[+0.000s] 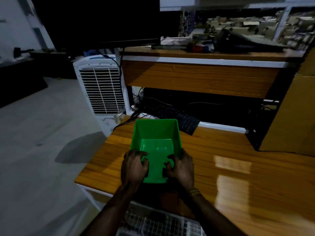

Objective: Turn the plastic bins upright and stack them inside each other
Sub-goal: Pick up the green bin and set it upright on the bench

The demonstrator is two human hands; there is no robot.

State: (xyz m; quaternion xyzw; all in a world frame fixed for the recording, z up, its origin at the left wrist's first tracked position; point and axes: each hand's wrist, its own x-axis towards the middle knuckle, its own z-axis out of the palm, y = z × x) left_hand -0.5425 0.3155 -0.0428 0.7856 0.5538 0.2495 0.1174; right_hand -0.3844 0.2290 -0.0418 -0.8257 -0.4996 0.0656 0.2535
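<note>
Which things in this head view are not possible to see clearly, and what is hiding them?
- Near front edge of the green plastic bin: the left hand and right hand cover its corners.
- Whether one bin or several nested: cannot tell.
- Black keyboard: partly behind the bin, dark.
- Items on the upper wooden shelf: blurred.
- Forearms: cut off by the bottom edge.

The room is dim, its far corners nearly black. Pale glare streaks the glossy desk (238, 176) to its right; shelves behind it smear and bend near the edges.

Black keyboard (172, 116), white air cooler (102, 87), wooden desk (238, 167)
</note>
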